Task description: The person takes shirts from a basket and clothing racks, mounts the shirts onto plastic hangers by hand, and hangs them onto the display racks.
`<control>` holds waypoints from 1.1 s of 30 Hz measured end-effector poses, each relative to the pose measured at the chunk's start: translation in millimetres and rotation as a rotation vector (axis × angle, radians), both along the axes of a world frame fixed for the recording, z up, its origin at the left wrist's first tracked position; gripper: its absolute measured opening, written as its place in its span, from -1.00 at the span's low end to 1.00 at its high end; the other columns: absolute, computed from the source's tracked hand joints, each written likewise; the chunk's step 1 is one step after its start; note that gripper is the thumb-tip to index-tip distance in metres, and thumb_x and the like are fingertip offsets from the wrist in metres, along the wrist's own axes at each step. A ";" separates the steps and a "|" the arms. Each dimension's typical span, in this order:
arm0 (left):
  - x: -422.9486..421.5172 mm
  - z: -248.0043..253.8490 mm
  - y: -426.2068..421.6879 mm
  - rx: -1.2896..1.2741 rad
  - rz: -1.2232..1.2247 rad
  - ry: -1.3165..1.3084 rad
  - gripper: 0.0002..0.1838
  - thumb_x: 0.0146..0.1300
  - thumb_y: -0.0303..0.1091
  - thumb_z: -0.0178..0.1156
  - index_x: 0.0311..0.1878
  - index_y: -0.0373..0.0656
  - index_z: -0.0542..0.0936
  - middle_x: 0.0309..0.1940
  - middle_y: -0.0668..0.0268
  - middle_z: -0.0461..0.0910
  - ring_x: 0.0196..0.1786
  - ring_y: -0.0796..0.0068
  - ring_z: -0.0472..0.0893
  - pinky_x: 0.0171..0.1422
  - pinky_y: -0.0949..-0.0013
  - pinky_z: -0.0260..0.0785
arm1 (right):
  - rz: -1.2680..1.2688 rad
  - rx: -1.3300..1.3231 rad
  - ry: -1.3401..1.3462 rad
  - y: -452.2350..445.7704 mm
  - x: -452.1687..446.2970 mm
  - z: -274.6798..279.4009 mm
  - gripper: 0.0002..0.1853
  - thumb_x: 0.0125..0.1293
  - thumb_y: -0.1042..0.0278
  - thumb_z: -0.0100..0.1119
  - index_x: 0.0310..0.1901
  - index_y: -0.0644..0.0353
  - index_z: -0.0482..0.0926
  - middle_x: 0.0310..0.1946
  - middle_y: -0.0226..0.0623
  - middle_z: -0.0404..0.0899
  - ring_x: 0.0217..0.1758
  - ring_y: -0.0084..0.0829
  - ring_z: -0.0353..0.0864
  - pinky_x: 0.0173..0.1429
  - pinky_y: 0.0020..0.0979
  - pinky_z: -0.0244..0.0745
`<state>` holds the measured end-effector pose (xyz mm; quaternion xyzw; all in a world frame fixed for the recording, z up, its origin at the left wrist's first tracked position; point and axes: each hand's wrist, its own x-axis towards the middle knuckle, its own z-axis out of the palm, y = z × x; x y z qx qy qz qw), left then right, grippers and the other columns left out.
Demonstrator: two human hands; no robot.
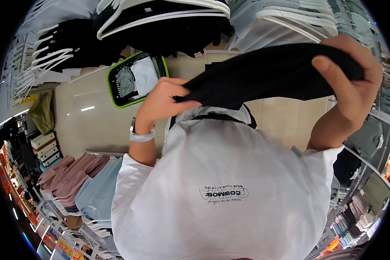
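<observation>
A black garment (pixel 264 73) is stretched sideways in front of my chest, folded into a long band. My left hand (pixel 167 99) pinches its narrow left end between thumb and fingers; a watch is on that wrist. At the wider right end, my right hand (pixel 351 73) grips the cloth, thumb in front and fingers wrapped behind it. The garment's exact kind cannot be made out. Below it is my white printed T-shirt (pixel 221 164).
A black shopping basket with a green rim (pixel 111 86) stands on the tiled floor (pixel 82 117), holding folded white and grey-green cloth. Black clothes on white hangers (pixel 164 17) hang ahead. Pink shirts (pixel 73 177) and light blue shirts (pixel 97 190) hang at lower left.
</observation>
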<state>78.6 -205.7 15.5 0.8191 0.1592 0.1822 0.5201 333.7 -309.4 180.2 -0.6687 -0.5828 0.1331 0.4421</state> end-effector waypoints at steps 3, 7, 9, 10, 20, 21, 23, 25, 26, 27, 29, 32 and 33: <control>-12.9 4.0 11.5 0.206 0.302 0.122 -0.81 -0.15 -0.48 0.39 -0.45 -0.35 0.62 -0.52 0.13 0.55 -0.57 0.30 0.50 -0.49 0.39 0.26 | -0.039 0.042 -0.139 -3.4 21.4 -7.3 -0.83 -0.04 0.51 0.34 -0.39 0.37 0.59 -0.51 -0.43 0.52 -0.43 -0.63 0.43 -0.27 -0.66 0.26; -17.6 10.0 25.9 0.518 0.761 -0.230 -0.79 -0.17 -0.59 0.26 -0.35 -0.29 0.66 -0.37 0.13 0.64 -0.37 0.37 0.62 -0.29 0.52 0.42 | -0.073 0.018 -0.275 3.6 37.9 -11.8 -0.85 0.12 0.51 0.32 -0.30 0.36 0.59 -0.48 -0.48 0.53 -0.38 -0.69 0.44 -0.25 -0.71 0.27; -15.6 21.7 29.8 0.540 0.804 -0.277 -0.79 -0.18 -0.59 0.26 -0.36 -0.30 0.65 -0.38 0.13 0.63 -0.37 0.36 0.62 -0.30 0.51 0.41 | -0.091 0.026 -0.247 1.4 44.8 -15.7 -0.83 0.09 0.51 0.33 -0.28 0.35 0.59 -0.46 -0.46 0.53 -0.37 -0.68 0.44 -0.22 -0.70 0.28; -16.7 26.9 31.4 0.558 0.752 -0.226 -0.82 -0.17 -0.56 0.29 -0.39 -0.30 0.64 -0.40 0.14 0.62 -0.40 0.35 0.61 -0.33 0.50 0.40 | -0.112 0.034 -0.220 1.4 45.9 -16.9 -0.81 0.07 0.51 0.34 -0.27 0.34 0.59 -0.44 -0.44 0.53 -0.35 -0.67 0.45 -0.20 -0.69 0.29; -59.9 69.1 31.2 -0.043 -0.685 -0.347 -0.83 0.00 -0.39 0.36 -0.52 -0.27 0.59 -0.44 0.18 0.60 -0.47 0.27 0.60 -0.47 0.38 0.45 | 1.818 -0.284 0.313 -32.3 37.2 -25.0 -0.88 0.30 0.35 0.06 -0.28 0.22 0.49 -0.71 -0.38 0.44 -0.74 -0.51 0.48 -0.71 -0.51 0.33; -61.8 71.5 25.4 -0.048 -0.664 -0.341 -0.83 0.00 -0.39 0.36 -0.52 -0.27 0.59 -0.44 0.18 0.60 -0.47 0.27 0.60 -0.47 0.38 0.45 | 1.889 -0.232 0.411 -41.4 21.8 -35.2 -0.86 0.32 0.34 0.03 -0.27 0.24 0.47 -0.72 -0.36 0.43 -0.72 -0.46 0.49 -0.69 -0.49 0.36; -67.8 74.7 15.7 -0.039 -0.733 -0.314 -0.91 0.05 -0.48 0.27 -0.48 -0.29 0.59 -0.43 0.18 0.60 -0.46 0.29 0.60 -0.47 0.39 0.45 | 1.978 -0.176 0.523 -43.3 1.1 -57.4 -0.84 0.34 0.33 0.00 -0.26 0.26 0.45 -0.73 -0.33 0.42 -0.71 -0.41 0.51 -0.67 -0.46 0.39; -71.7 75.4 13.8 -0.041 -0.696 -0.322 -0.93 0.05 -0.50 0.26 -0.48 -0.30 0.59 -0.43 0.19 0.60 -0.47 0.30 0.60 -0.47 0.41 0.45 | 2.192 -0.294 0.875 -38.6 -13.7 -72.7 -0.84 0.37 0.35 -0.02 -0.31 0.26 0.44 -0.76 -0.32 0.38 -0.69 -0.32 0.50 -0.68 -0.43 0.35; -72.1 74.7 13.6 -0.035 -0.679 -0.340 -0.94 0.04 -0.51 0.24 -0.47 -0.30 0.59 -0.44 0.19 0.59 -0.47 0.31 0.60 -0.47 0.42 0.45 | 2.198 -0.300 0.887 -39.1 -20.9 -81.8 -0.84 0.37 0.35 -0.02 -0.31 0.26 0.44 -0.76 -0.32 0.38 -0.69 -0.32 0.50 -0.68 -0.43 0.35; -72.4 74.5 13.7 -0.039 -0.668 -0.343 -0.94 0.04 -0.51 0.24 -0.47 -0.30 0.59 -0.44 0.19 0.59 -0.47 0.31 0.60 -0.47 0.42 0.45 | 2.253 -0.441 1.075 -39.2 -27.3 -90.4 -0.83 0.37 0.34 0.00 -0.33 0.25 0.44 -0.76 -0.30 0.37 -0.70 -0.30 0.48 -0.68 -0.40 0.32; -75.8 74.6 14.2 -0.027 -0.644 -0.329 -0.96 0.04 -0.53 0.22 -0.47 -0.29 0.60 -0.45 0.20 0.59 -0.48 0.33 0.59 -0.48 0.42 0.44 | 2.176 -0.439 1.157 -34.3 -34.6 -94.6 -0.80 0.37 0.31 0.05 -0.38 0.22 0.43 -0.79 -0.31 0.35 -0.75 -0.28 0.42 -0.69 -0.34 0.22; -84.9 70.5 12.2 -0.045 -0.626 -0.350 -0.98 0.02 -0.55 0.22 -0.44 -0.29 0.61 -0.47 0.21 0.58 -0.50 0.33 0.58 -0.49 0.42 0.41 | 1.464 -0.204 0.790 -33.1 -47.1 -80.3 -0.62 0.12 0.13 0.34 -0.21 0.30 0.56 -0.37 -0.05 0.58 -0.32 -0.15 0.63 -0.40 -0.36 0.46; -87.6 70.1 10.3 -0.047 -0.617 -0.349 -0.98 0.02 -0.55 0.22 -0.44 -0.29 0.61 -0.47 0.21 0.58 -0.50 0.33 0.58 -0.49 0.42 0.41 | 1.472 -0.209 0.793 -31.2 -52.2 -78.9 -0.62 0.12 0.13 0.34 -0.21 0.30 0.56 -0.37 -0.05 0.58 -0.32 -0.15 0.63 -0.40 -0.36 0.46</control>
